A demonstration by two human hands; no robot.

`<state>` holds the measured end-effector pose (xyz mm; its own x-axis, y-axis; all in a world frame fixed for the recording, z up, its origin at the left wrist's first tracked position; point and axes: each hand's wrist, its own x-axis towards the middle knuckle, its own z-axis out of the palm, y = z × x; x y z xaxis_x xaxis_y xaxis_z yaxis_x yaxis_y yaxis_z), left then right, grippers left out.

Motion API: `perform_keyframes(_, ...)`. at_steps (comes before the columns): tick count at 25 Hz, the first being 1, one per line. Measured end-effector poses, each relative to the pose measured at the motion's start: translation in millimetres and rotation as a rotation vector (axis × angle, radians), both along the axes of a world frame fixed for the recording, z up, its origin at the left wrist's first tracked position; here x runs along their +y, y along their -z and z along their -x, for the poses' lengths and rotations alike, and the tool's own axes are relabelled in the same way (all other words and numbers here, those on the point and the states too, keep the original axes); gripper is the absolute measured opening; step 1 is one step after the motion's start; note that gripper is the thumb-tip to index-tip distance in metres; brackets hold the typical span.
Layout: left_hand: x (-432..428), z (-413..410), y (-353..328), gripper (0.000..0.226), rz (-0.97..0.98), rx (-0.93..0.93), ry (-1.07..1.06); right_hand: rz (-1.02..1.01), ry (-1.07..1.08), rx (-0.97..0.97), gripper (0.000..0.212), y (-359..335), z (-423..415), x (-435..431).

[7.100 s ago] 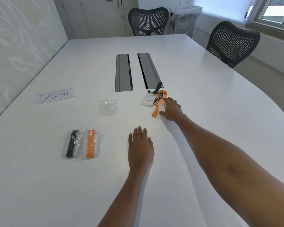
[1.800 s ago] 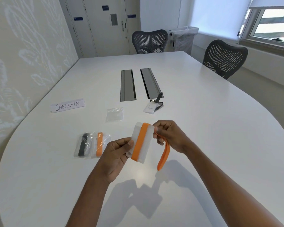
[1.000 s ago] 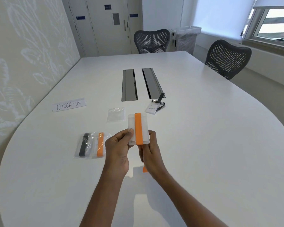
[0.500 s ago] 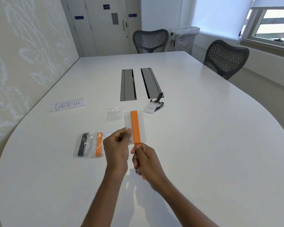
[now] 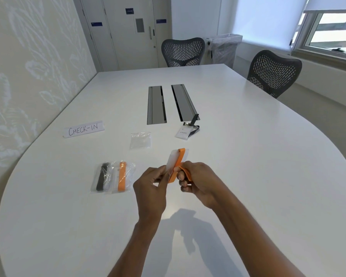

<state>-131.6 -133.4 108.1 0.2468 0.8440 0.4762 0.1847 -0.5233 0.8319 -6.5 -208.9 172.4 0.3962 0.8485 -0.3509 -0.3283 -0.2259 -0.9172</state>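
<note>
While the left hand [image 5: 151, 181] is pinching the clear sleeve [image 5: 173, 161] upright, the right hand [image 5: 198, 180] is curling round the orange strap [image 5: 177, 166]. Both hands are hovering close together above the table [image 5: 248, 156].

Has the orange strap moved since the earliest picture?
Yes. The orange strap lay beside the white badge; now the right hand holds it nearer the person, against a clear pouch in the left hand.

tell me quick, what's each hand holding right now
Left hand: pinches the translucent white plastic sleeve.
Right hand: grips the flat orange strap running over that sleeve.
</note>
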Motion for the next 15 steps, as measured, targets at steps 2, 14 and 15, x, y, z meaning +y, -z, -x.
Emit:
perform_keyframes(2,-0.8,-0.4,1.6,0.015,-0.011,-0.001,0.015,-0.029,0.043,-0.087,0.035,-2.9,-5.9,0.1)
perform_keyframes(14,-13.4,-4.8,7.9,0.009,0.135,-0.064,0.046,-0.175,0.301,-0.54,0.038,32.0,-1.8,20.9)
perform_keyframes(15,-11.3,-4.6,8.8,0.01,0.176,-0.072,0.058,-0.185,0.304,-0.619,0.029,34.0,-2.5,20.5)
